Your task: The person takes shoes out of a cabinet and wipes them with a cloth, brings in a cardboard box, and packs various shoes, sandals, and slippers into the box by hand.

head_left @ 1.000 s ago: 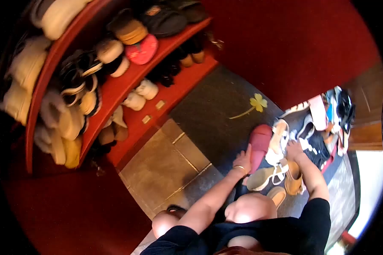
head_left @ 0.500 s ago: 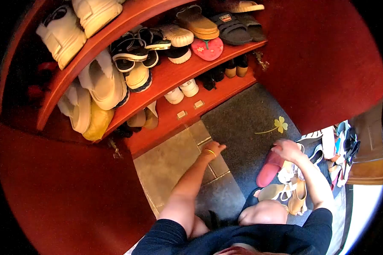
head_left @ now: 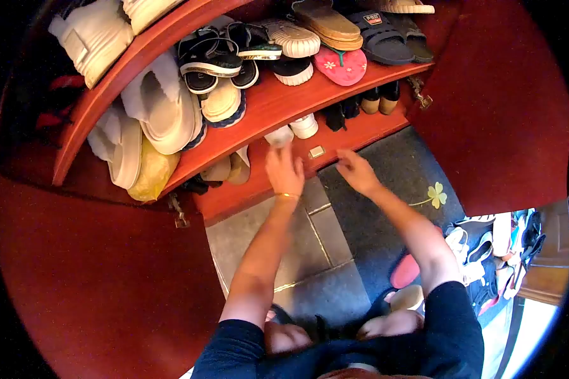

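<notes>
My left hand (head_left: 284, 169), a gold bangle at its wrist, reaches to the bottom shelf with its fingers stretched out. Its fingertips overlap the front of a white shoe (head_left: 278, 136); whether they touch it I cannot tell. A second white shoe (head_left: 305, 126) stands right beside that one. My right hand (head_left: 356, 172) hovers over the dark mat near the shelf's front edge, fingers apart and slightly blurred, holding nothing visible. A small pale block (head_left: 316, 151) on the shelf edge lies between the hands. The pink slipper (head_left: 406, 270) is partly hidden behind my right forearm.
A red cabinet shelf (head_left: 259, 104) above carries sneakers, a pink flip-flop (head_left: 340, 66) and dark slides (head_left: 385, 39). Open red doors (head_left: 506, 95) flank both sides. A pile of shoes (head_left: 487, 265) lies on the floor at right. A clover decoration (head_left: 436, 195) marks the mat (head_left: 385, 183).
My right hand has left the pink slipper and moved up and left toward the bottom shelf. My left hand has moved up to the white shoes. The view has shifted slightly.
</notes>
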Demonstrator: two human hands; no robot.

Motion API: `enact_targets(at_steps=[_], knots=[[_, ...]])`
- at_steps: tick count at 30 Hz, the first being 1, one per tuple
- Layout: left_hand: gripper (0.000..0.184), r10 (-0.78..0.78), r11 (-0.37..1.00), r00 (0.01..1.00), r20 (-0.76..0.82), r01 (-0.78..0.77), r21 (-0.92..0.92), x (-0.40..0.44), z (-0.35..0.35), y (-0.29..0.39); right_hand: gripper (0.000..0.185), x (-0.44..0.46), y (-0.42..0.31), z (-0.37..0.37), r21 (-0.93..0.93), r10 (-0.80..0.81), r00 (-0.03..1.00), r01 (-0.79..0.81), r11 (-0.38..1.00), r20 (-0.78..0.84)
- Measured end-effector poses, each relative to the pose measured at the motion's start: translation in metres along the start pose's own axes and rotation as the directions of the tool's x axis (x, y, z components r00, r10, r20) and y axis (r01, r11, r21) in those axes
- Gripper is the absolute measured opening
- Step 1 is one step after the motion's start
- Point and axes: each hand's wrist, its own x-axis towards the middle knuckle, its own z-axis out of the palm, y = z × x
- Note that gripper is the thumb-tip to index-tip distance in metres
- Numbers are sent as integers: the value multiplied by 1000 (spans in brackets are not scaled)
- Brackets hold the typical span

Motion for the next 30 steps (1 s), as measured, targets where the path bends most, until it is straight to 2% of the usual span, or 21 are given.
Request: enact_targets(at_steps=[1, 2, 3, 5, 6, 7, 9, 11, 12, 15, 16, 18, 19, 21, 23, 24, 25, 27, 28, 29, 30], knots=[[57, -120, 992, 991, -52, 122, 33, 16, -6, 1, 47, 22, -6, 10, 60, -3, 999, 6, 998, -35], [63, -95, 993, 995, -36, 97, 67, 31, -10, -7, 54, 48, -13, 17, 57, 46, 999, -45, 997, -10], [65, -159, 980, 984, 84, 147, 132, 40, -7, -20, 60, 69, -21, 24, 53, 91, 996, -91, 994, 13], [70, -287, 940, 916, 282, 212, 267, 63, 9, -49, 74, 100, -29, 42, -66, 92, 992, -98, 993, -91], [74, -391, 897, 832, 394, 249, 365, 75, 17, -59, 85, 110, -30, 49, -66, 77, 991, -85, 994, -110], [69, -324, 902, 898, 299, 197, 385, 73, 26, -70, 85, 123, -25, 57, -150, 131, 986, -145, 978, -98], [63, -324, 911, 839, 438, 151, 384, 87, 5, -63, 93, 130, -38, 64, -220, 251, 965, -261, 940, -73], [55, -219, 934, 915, 340, 95, 344, 87, 15, -85, 88, 136, -44, 77, -277, 365, 927, -374, 885, -84], [48, -133, 969, 975, 178, 90, 228, 81, 29, -105, 85, 136, -47, 82, -353, 379, 920, -389, 851, -100], [47, -52, 928, 963, 263, -51, 370, 76, 34, -137, 77, 133, -65, 83, -429, 430, 899, -424, 798, -88], [46, -56, 945, 966, 253, -31, 327, 79, 16, -115, 76, 134, -65, 84, -403, 457, 884, -454, 794, -96], [46, -191, 920, 882, 432, 7, 391, 80, -6, -83, 73, 125, -60, 85, -345, 516, 848, -523, 779, -120], [46, -260, 904, 819, 511, 20, 427, 76, -17, -67, 72, 108, -67, 85, -310, 440, 879, -477, 822, -186], [48, -190, 956, 916, 353, 91, 279, 51, -44, -22, 69, 71, -82, 84, -260, 273, 916, -352, 899, -295], [53, 119, 984, 986, 115, -133, 122, 4, -50, 2, 65, 19, -105, 66, -161, 234, 948, -270, 949, -214], [41, 120, 978, 979, 165, -145, 148, -31, -50, 12, 65, -12, -110, 62, -149, 238, 947, -272, 951, -214], [29, 12, 960, 925, 380, -117, 255, -76, -48, 19, 64, -45, -114, 61, -135, 243, 947, -275, 952, -212], [14, -227, 877, 558, 799, -240, 417, -171, -51, 31, 62, -114, -119, 60, -81, 370, 907, -392, 917, -200], [20, -208, 847, 560, 802, -307, 434, -167, -106, 101, 59, -146, -143, 38, -69, 497, 861, -506, 860, -107], [27, 94, 887, 575, 813, -419, 194, -240, -108, 82, 48, -175, -159, 25, -73, 572, 811, -583, 809, -126], [32, -128, 957, 282, 951, -216, 193, -229, -143, 131, 43, -203, -171, 11, -67, 624, 771, -634, 770, -130]])
